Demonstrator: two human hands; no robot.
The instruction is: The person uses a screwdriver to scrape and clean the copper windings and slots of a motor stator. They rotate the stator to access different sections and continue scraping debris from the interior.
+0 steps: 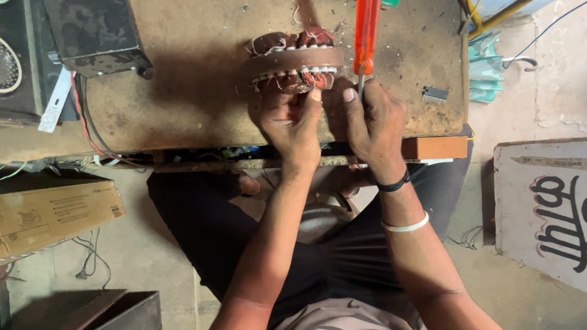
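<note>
Your left hand (289, 120) fingers grip the motor coil (296, 62) just beyond them, while your right hand (371, 122) holds the upright screwdriver (366, 27) at the coil's right edge.

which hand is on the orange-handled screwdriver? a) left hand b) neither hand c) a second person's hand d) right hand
d: the right hand grips the shaft of the orange-handled screwdriver just below its handle, while the left hand holds the wound coil ring on the workbench.
</note>
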